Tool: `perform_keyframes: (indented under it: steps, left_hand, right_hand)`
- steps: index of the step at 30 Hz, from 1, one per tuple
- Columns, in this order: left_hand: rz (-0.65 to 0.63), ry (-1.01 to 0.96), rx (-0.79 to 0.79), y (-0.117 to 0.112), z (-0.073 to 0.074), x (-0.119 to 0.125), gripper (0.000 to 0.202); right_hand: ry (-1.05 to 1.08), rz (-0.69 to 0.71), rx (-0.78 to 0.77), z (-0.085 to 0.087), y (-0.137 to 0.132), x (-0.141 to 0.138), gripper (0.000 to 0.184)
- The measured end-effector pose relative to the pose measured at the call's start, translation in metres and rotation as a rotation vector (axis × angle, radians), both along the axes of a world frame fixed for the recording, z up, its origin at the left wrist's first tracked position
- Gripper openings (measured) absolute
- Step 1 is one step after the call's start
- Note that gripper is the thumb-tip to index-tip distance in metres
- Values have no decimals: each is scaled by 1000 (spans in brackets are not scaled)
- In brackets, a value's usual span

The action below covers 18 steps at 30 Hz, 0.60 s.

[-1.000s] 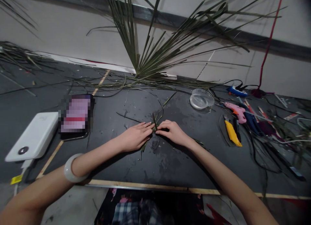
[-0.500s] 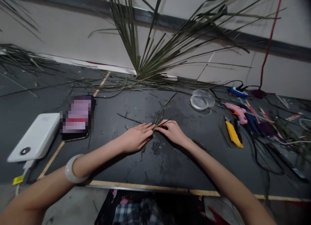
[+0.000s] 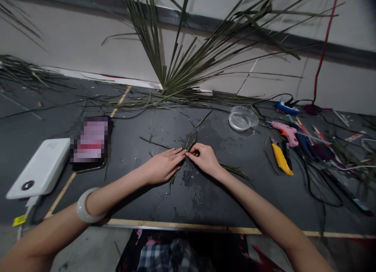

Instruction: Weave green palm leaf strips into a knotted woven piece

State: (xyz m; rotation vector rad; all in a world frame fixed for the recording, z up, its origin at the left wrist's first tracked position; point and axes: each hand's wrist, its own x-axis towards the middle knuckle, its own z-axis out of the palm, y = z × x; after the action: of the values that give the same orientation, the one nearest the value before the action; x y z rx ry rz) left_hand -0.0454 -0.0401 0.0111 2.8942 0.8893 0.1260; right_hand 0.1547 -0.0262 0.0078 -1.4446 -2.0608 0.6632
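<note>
The left hand [image 3: 163, 167] and right hand [image 3: 204, 159] meet near the middle of the dark desk [image 3: 223, 203], toward its front edge, with the fingertips of the two hands almost touching. Between them, a bundle of narrow green palm-leaf strips [image 3: 189, 143] is pinched at its crossing point. Loose ends run up toward the rear of the desk, down toward the front edge, and out to each side.

Grip status: the left grip is closed on the strips, with the fingers extended and held together. The right grip is also closed on the strips, with the fingers curled over them. A white bangle [image 3: 87, 205] encircles the left forearm.

Left section of the desk: a white power bank [image 3: 38, 168] lies near the left edge, with a smartphone [image 3: 91, 143] just beside it, its screen pixelated.

Right section of the desk: a clear plastic bowl [image 3: 243, 118] stands near the rear edge. Beyond it lie a pink hot glue gun [image 3: 284, 133], a yellow utility knife [image 3: 281, 159], and tangled dark cables [image 3: 319, 185].

Rear edge: a large palm frond [image 3: 182, 64] fans upward against the wall [image 3: 73, 37].
</note>
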Motion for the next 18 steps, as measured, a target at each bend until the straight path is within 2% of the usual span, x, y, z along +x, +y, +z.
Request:
perform_keyframes:
  steps: [18]
  left_hand:
    - [-15,21,14,0,2,3,38]
  right_hand:
    - [19,-24,-97,-1,8,5,15]
